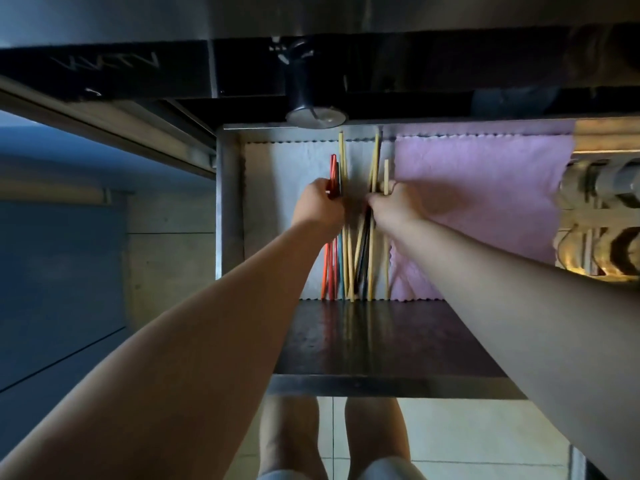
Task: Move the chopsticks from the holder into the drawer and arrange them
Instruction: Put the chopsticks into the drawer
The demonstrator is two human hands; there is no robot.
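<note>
chopsticks (349,258) lie lengthwise mid-drawer (228,202) on grey cloth (277,174) | left hand (320,206) fisted around red ones | right hand (398,202) pinching wooden ones | both arms outstretched | pink cloth (485,188) at right lies bare | drawer's left wall near left hand

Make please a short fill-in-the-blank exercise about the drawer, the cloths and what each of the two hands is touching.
1. The left hand grips the ______ chopsticks.
2. The right hand rests on the ______ chopsticks.
3. The cloth on the right side of the drawer is ______.
4. All the chopsticks lie on the ______ cloth.

Missing words: red; wooden; pink; white
</note>
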